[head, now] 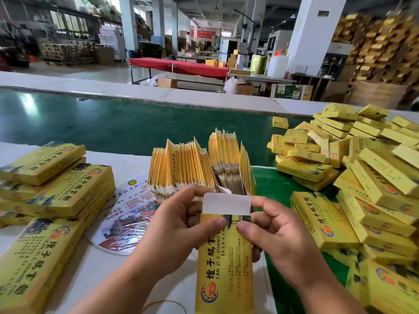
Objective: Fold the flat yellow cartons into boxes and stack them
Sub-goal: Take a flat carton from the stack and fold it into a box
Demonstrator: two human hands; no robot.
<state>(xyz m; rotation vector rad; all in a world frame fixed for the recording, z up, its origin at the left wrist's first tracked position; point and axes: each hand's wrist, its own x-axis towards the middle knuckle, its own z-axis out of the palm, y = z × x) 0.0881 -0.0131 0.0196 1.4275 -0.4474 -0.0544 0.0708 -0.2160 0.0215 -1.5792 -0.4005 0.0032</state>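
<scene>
I hold one yellow carton (225,264) upright in front of me, its white end flap (226,206) standing open at the top. My left hand (179,225) grips its left edge, thumb on the printed face. My right hand (281,239) grips the right edge, thumb pressed on the face near the flap. Behind the carton stands a thick bundle of flat yellow cartons (201,164) on edge. Folded yellow boxes (362,177) lie heaped at the right. Wrapped packs of flat cartons (54,189) are stacked at the left.
A round printed fan (127,214) lies on the white table between the packs and the bundle. A green conveyor belt (113,123) runs across behind. A green mat (278,189) lies under the heap. A red table (179,66) and stacked goods stand far behind.
</scene>
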